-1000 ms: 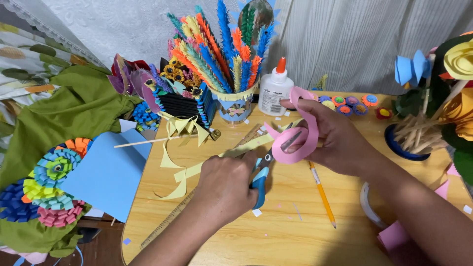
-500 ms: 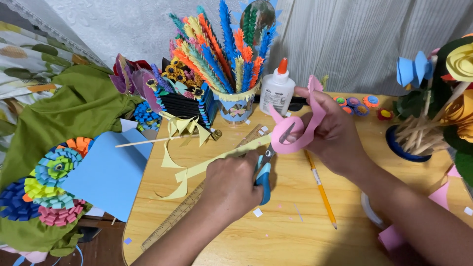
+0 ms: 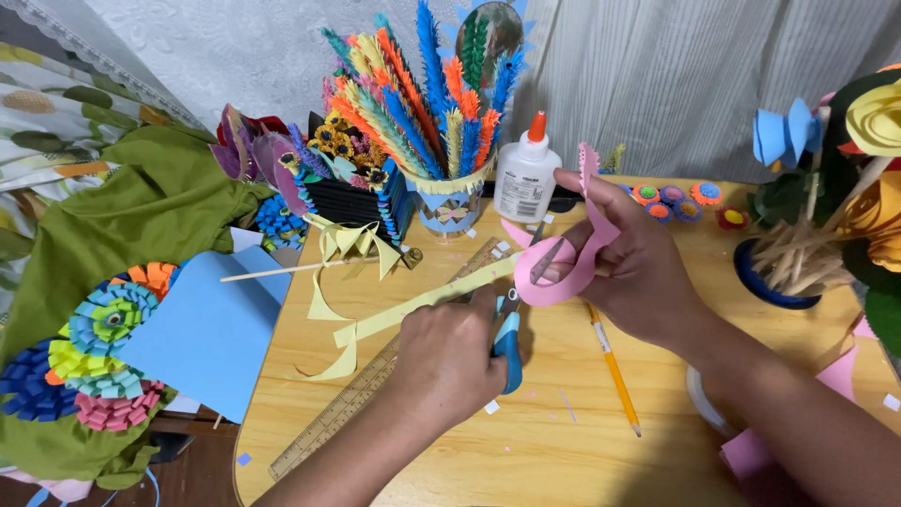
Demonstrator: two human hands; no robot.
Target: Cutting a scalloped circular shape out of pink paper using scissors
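In the middle of the frame, the left hand [image 3: 449,361] is curled around blue-handled scissors [image 3: 511,319]. Their blades bite into a curly pink paper strip [image 3: 572,253]. The right hand [image 3: 638,272] pinches that strip, just right of the glue bottle [image 3: 526,176]. A yellow pencil [image 3: 615,371] lies below.

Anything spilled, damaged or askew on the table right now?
Nothing spilled. Small paper scraps litter the wooden table near the scissors, and a yellow paper strip lies loosely across the ruler. The glue bottle stands upright, capped.
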